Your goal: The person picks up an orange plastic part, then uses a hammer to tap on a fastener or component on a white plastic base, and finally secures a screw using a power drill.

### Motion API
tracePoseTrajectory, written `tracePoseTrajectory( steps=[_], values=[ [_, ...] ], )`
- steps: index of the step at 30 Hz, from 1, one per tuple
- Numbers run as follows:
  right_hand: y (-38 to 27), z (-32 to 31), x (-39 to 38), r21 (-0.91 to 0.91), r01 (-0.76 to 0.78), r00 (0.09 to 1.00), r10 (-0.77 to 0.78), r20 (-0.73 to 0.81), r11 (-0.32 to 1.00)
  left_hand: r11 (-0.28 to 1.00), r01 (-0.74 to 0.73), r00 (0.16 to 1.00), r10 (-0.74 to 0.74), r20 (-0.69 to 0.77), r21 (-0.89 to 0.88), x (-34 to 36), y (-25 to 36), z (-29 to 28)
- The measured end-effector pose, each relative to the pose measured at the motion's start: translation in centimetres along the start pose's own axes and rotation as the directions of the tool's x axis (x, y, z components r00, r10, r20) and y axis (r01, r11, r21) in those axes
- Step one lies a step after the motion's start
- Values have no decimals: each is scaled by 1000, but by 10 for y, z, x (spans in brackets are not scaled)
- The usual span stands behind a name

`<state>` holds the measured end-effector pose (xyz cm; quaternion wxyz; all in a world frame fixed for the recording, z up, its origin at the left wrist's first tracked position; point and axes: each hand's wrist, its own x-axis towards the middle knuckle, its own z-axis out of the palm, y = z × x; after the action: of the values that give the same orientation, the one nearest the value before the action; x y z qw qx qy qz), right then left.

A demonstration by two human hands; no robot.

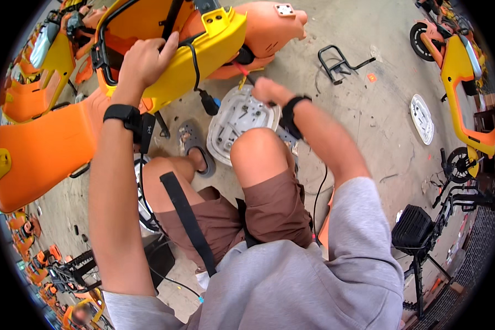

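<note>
My left hand (148, 61) grips the yellow scooter body (212, 58) near its inner edge and black fittings. A black cable hangs from that body to a plug (208, 102). My right hand (272, 91) is closed on a red-and-black hand tool (242, 70), held low beside the yellow body and the orange panel (267, 33) behind it. Below my right hand, a white plastic tray (223, 130) holding small metal parts lies on the floor (346, 126), partly hidden by my right knee.
An orange seat-like panel (44, 154) lies at left, with more scooter bodies (49, 66) behind. A black bent frame (333, 63) and a second white tray (422, 118) are at right, beside a yellow-orange scooter (451, 82) and a black frame with a box (410, 228).
</note>
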<state>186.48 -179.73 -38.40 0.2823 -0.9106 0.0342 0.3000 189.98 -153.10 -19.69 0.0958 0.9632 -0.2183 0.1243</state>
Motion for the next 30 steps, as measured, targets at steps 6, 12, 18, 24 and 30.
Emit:
tracePoseTrajectory(
  steps=[6, 12, 18, 24, 30],
  values=[
    [-6, -22, 23, -168, 27, 992, -6, 127, 985, 1000, -6, 1000, 7, 13, -14, -3, 1, -2],
    [57, 71, 12, 200, 130, 943, -59, -327, 971, 1000, 16, 999, -17, -51, -19, -5, 0, 0],
    [71, 97, 19, 267, 115, 932, -11, -362, 957, 999, 8, 999, -10, -39, -46, -3, -1, 2],
    [83, 87, 16, -42, 97, 850, -104, -516, 994, 999, -17, 997, 13, -80, -50, -1, -4, 3],
    [105, 81, 24, -216, 136, 772, -240, -588, 967, 989, -105, 992, 97, -76, -100, -1, -1, 2]
  ],
)
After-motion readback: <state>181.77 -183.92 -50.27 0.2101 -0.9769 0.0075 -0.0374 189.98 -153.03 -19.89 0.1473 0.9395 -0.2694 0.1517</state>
